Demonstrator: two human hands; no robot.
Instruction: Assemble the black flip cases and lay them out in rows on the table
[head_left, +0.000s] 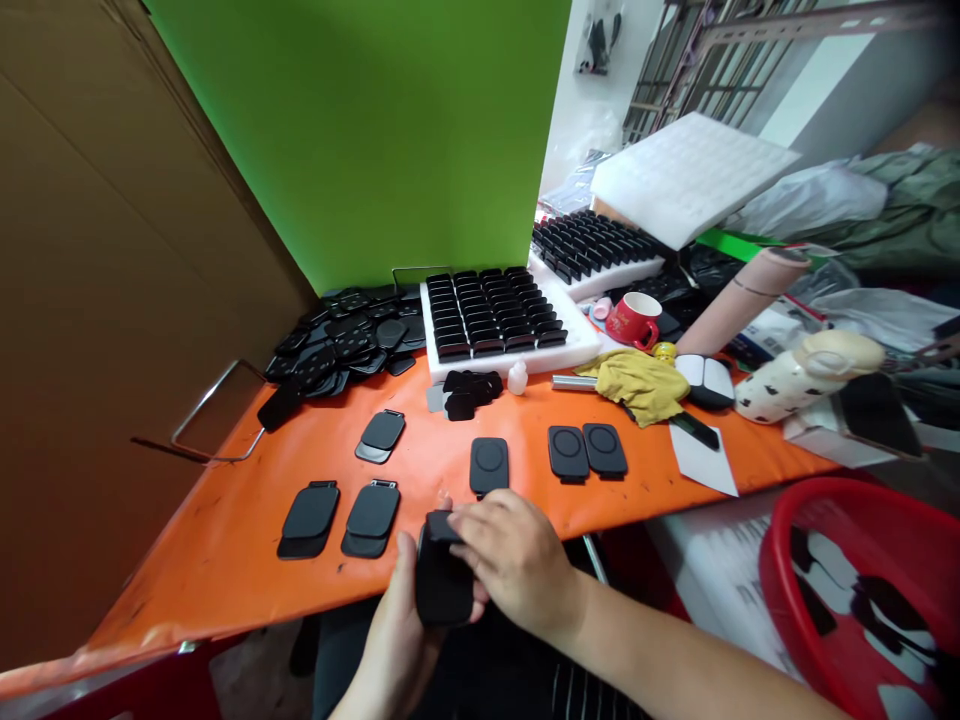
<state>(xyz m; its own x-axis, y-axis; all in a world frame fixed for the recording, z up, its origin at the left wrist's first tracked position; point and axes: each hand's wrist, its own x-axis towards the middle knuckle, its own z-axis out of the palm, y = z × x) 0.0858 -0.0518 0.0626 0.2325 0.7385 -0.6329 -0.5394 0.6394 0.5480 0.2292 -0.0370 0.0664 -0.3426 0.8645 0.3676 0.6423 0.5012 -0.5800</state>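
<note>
My left hand [405,625] is wrapped around a flat black charger pad [442,585] with rounded corners, held just off the table's front edge. The fingers of my right hand [517,560] are bent over the pad's upper end, where a small dark flap or strip [441,525] shows; the fingertips are partly hidden. Just beyond my hands lies a charger pad with a ring mark [490,465]. Two more ringed pads [586,452] rest side by side to the right. On the left are several two-part pads [310,510], their plates slightly offset.
A heap of black plates [352,340] sits at the back left beside a white foam tray [510,360] of upright black pieces. Dark film pieces [469,392], a small white bottle [517,377], a yellow cloth [637,385], a red mug [634,320] and a red basin [776,560] are around.
</note>
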